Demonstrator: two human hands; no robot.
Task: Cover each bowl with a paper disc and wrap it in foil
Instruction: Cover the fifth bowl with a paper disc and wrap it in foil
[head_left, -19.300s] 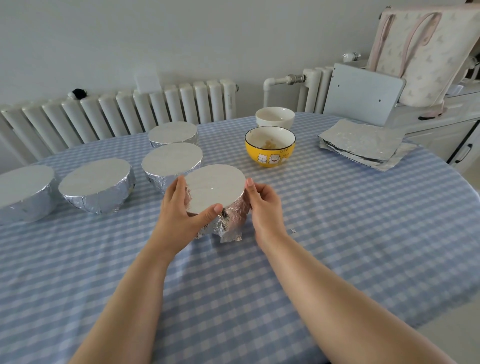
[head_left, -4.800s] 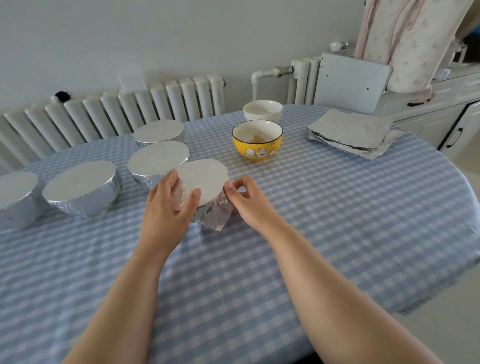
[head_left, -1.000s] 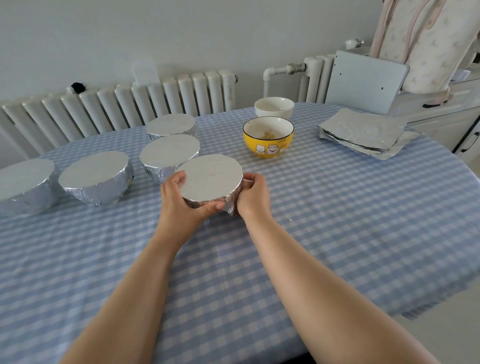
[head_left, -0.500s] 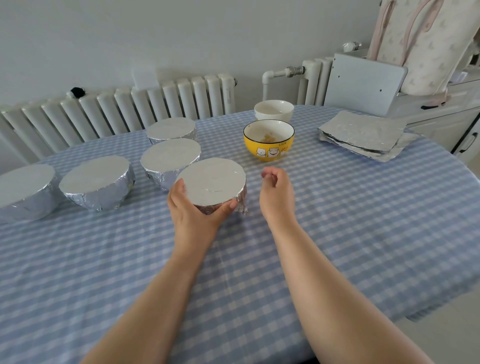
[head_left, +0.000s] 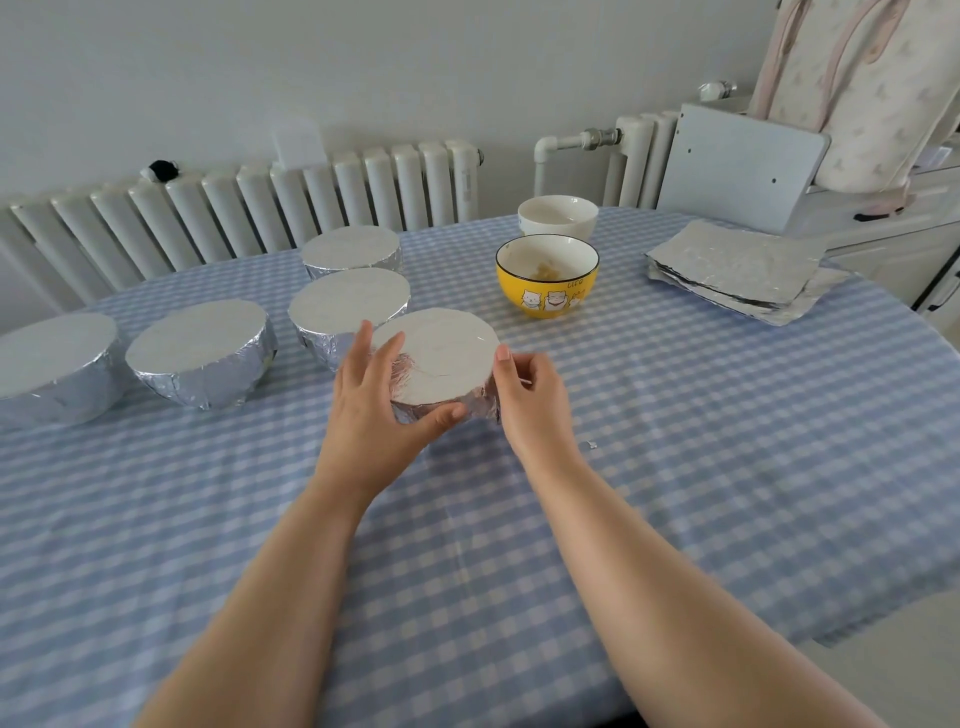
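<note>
Back against the wrapped bowl after hanging clear of it half a second ago: right hand, fingers curled, one fingertip touching the rim on the right side, apparently pinching or tucking a last loose fold of foil there; exact hold hidden behind the knuckles. Clasped round the left and near side: left hand, fingers up along the wall and thumb hooked across the front edge, likely to steady the bowl while the other side gets pressed down. Sitting on the checked worktop, just in front of a second foil-covered bowl and nearly touching it. Lined up beyond and to the left, a third, a fourth and a fifth, each sealed flat on top, seemingly parked out of the way as finished. Left open behind the hands: yellow bowl with a little food inside, and a white bowl just past it, both probably waiting their turn. Kept within reach on the far right: stack of foil sheets. No separate paper discs to be made out from here. By the look of things, five wrapped or nearly so, two to go; thin foil tears easily, so gentle pressure called for at the rim
</note>
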